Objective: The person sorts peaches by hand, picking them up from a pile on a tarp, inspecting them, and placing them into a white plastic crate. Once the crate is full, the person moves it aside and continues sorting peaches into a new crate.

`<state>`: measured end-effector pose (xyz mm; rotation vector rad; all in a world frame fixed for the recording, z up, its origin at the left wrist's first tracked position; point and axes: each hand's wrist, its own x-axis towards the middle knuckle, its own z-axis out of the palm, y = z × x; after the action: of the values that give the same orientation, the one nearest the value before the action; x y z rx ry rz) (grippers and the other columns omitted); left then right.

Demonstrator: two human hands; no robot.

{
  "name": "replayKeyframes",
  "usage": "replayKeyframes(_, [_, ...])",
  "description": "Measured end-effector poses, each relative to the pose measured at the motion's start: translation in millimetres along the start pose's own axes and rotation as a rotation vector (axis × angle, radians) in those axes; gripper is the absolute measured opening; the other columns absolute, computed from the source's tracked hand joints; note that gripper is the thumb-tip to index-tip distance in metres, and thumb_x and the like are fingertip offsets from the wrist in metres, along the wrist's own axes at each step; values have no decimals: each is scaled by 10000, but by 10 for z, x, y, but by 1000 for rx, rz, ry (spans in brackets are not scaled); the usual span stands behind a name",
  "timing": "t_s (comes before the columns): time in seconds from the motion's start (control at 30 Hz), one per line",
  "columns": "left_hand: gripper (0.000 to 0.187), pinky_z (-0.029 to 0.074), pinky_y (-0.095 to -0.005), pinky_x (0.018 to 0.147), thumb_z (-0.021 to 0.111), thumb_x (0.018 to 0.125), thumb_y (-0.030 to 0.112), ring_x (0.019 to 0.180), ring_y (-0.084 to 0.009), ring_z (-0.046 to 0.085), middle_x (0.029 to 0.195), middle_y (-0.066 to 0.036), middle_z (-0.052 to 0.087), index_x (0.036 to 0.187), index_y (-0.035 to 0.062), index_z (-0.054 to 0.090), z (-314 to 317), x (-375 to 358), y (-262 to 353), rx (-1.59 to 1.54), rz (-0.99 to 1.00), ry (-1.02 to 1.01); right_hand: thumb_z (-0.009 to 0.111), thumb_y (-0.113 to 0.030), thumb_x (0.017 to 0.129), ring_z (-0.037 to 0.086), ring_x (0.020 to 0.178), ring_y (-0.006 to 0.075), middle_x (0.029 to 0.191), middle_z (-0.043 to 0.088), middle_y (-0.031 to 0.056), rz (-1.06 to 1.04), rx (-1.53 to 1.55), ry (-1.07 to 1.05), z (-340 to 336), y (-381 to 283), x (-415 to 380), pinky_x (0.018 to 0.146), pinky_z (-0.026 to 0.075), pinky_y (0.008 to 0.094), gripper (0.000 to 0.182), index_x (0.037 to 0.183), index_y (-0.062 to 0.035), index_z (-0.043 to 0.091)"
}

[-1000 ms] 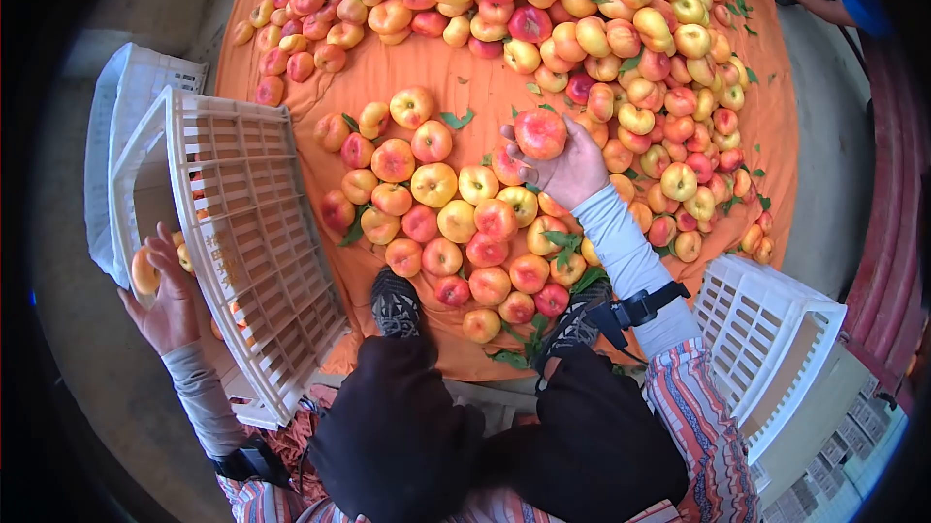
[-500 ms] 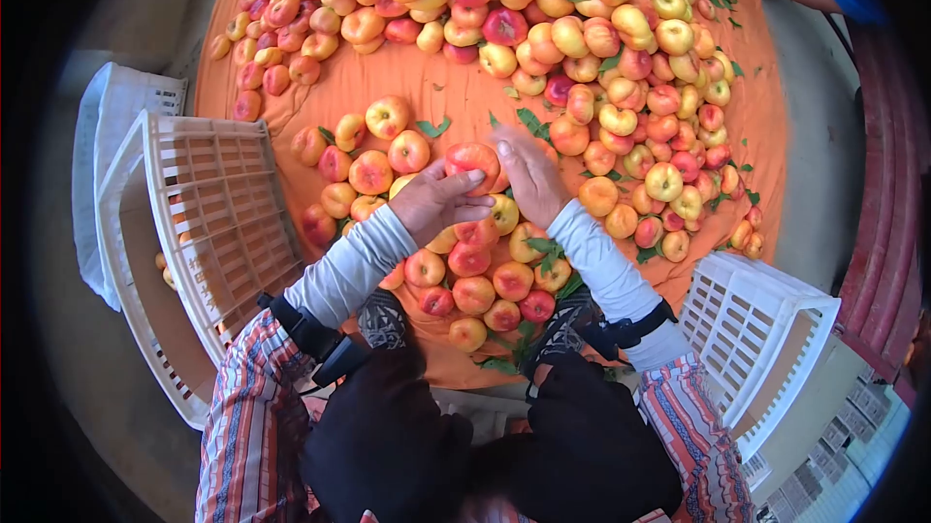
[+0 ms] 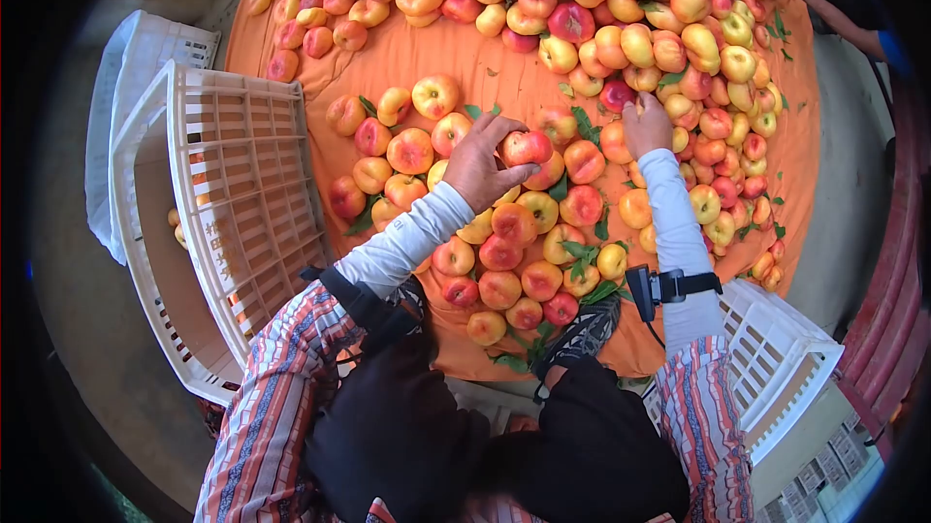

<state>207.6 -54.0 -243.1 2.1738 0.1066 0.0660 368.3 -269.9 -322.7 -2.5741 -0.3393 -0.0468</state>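
My left hand (image 3: 479,164) is closed around a red and yellow flat peach (image 3: 527,148), above a small group of peaches (image 3: 499,288) near my feet. Farther right, my right hand (image 3: 647,126) reaches to the near side of the large peach pile (image 3: 708,53). Its fingers are bent down beside a dark red peach (image 3: 617,95); whether they grip one is hidden. Green leaves (image 3: 585,126) lie among the fruit on the orange cloth (image 3: 446,53).
A white slatted crate (image 3: 252,222) lies tipped at the left, with a white bag-covered crate (image 3: 145,48) behind it. Another white crate (image 3: 776,348) stands at the lower right. Another person's arm (image 3: 839,19) extends over the pile's far right.
My hands have moved apart. The left still has a peach, now held from the side, while my right hand has moved up and right to the large pile. The view has shifted.
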Motion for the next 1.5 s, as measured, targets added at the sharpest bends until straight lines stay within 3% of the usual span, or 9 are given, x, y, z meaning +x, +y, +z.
replayKeyframes(0.2, [425,476,-243,697,718,696,170,831,-110,542,932,-48,545,1037,29,508,19,-101,-120,-366,-270,-77,663,-332,683,591,819,317,959,576,231,128,158,92,307,-87,-29,748,475,365,585,1081,60,490])
replayKeyframes(0.63, [292,525,-363,728,510,854,342,911,-176,570,984,-34,554,1025,105,495,-119,-161,-156,-1366,-865,-79,642,-410,646,590,845,307,925,594,144,11,-212,-652,-26,-516,106,724,488,391,464,949,-64,583])
replayKeyframes(0.67, [288,520,-377,742,506,858,338,925,-176,562,990,-31,548,1033,110,491,-133,-180,-188,-1398,-868,-63,574,-405,714,601,827,288,935,598,152,-5,-109,-630,-55,-477,42,641,505,385,445,1001,-65,553])
replayKeyframes(0.8, [316,518,-401,750,504,857,352,938,-216,557,1001,-53,545,1040,95,489,-81,-189,-205,-1453,-887,-30,436,-290,844,592,854,283,1009,569,186,560,1620,-972,-152,-422,-199,543,515,340,366,1122,-53,449])
replayKeyframes(0.9, [344,512,-432,751,531,840,362,913,-243,563,971,-76,546,1023,73,494,-123,-197,-108,-1471,-937,-19,391,-286,869,567,883,290,1125,496,201,687,1940,-857,-360,-810,-390,612,518,317,356,1104,-27,450])
replayKeyframes(1.13, [316,502,-389,637,558,813,407,779,-234,571,766,-65,551,796,92,533,-269,-233,-88,-1511,-959,7,415,-239,863,541,962,273,1060,536,143,736,2084,-796,-346,-1035,-535,743,498,400,261,1022,-42,479])
replayKeyframes(1.27, [395,500,-376,639,504,820,489,721,-216,569,814,-51,566,849,97,541,-880,-454,276,-1631,-911,-60,398,-339,890,577,850,235,980,560,118,750,1855,-965,-436,-1087,-781,612,527,324,341,1093,-69,450])
replayKeyframes(1.4, [430,534,-405,733,466,858,417,990,-286,556,1061,-141,549,1122,78,467,-1630,-993,428,-1709,-653,-50,374,-392,896,592,786,238,934,579,119,789,1635,-1154,-623,-1196,-982,548,523,321,398,1128,-77,445])
replayKeyframes(1.5, [436,507,-399,801,457,872,357,1056,-293,517,1148,-157,502,1203,78,407,-2047,-1549,604,-1541,-563,156,439,-235,864,522,1015,278,1107,491,125,619,1647,-1225,-964,-1750,-983,780,501,442,325,1149,-82,413])
